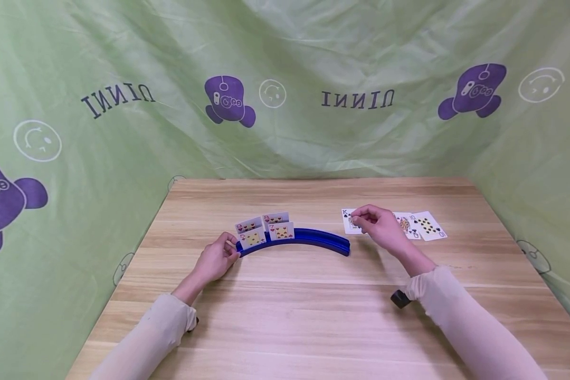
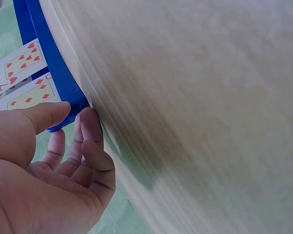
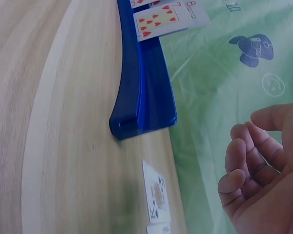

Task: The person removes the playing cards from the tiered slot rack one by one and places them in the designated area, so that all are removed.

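Note:
A curved blue card holder (image 1: 320, 240) stands on the wooden table with playing cards in its left half. A seven of hearts (image 1: 282, 231) and a second card (image 1: 253, 239) fill the front slot; an eight (image 1: 276, 217) and a nine (image 1: 248, 226) rise behind them. My left hand (image 1: 215, 259) pinches the holder's left end between thumb and fingers (image 2: 92, 127). To the right, my right hand (image 1: 383, 227) hovers with loosely bent fingers (image 3: 236, 151), holding nothing. Beneath or beside it lies a king (image 1: 347, 226), partly hidden by the hand in the head view.
Right of the king lie a partly covered queen (image 1: 407, 224) and a ten with black pips (image 1: 428, 226), face up and close together. A green printed cloth (image 1: 294, 142) hangs behind and at both sides of the wooden table (image 1: 304, 322).

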`<state>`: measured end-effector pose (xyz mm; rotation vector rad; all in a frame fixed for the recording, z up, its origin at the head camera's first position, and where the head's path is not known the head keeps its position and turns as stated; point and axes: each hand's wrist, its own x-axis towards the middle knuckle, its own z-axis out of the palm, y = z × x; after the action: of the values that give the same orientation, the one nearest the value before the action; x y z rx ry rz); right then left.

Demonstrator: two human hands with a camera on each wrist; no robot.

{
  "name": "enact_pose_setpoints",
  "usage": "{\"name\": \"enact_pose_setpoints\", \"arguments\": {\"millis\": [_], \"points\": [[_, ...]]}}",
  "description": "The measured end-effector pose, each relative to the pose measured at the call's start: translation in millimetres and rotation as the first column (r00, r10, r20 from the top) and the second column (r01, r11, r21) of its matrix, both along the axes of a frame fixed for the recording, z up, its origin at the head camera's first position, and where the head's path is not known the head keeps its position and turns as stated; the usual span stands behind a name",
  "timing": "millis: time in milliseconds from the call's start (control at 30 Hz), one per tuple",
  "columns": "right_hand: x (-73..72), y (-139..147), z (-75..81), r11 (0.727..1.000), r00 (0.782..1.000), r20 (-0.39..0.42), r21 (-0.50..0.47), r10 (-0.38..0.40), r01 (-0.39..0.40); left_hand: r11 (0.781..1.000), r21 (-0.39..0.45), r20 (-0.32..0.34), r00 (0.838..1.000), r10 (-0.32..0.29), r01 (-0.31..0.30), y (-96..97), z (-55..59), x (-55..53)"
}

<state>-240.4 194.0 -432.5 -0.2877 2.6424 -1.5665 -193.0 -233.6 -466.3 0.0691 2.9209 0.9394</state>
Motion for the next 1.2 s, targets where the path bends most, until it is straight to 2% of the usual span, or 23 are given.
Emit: {"name": "enact_pose_setpoints", "arguments": {"millis": [267,533,1200], "points": [[0.7,-14.0,0.8,0.999,0.999,-0.045,-0.039,0.031,-0.033,1.000,-0.004,-0.013,1.000,-0.005,0.005,-1.1,0.4,-1.5],[2.6,-25.2,1.8,0.995,0.998,-0.027,-0.072,0.060,-0.062,1.000,0.000,-0.007,1.000,-0.001,0.001,-1.4,-0.5,-1.7],[2.9,-56.7,-0.8,0.993,0.995,-0.032,-0.063,0.096,-0.098,1.000,0.010,0.005,1.000,0.010,-0.010,-0.5,-1.0,-0.8]]}}
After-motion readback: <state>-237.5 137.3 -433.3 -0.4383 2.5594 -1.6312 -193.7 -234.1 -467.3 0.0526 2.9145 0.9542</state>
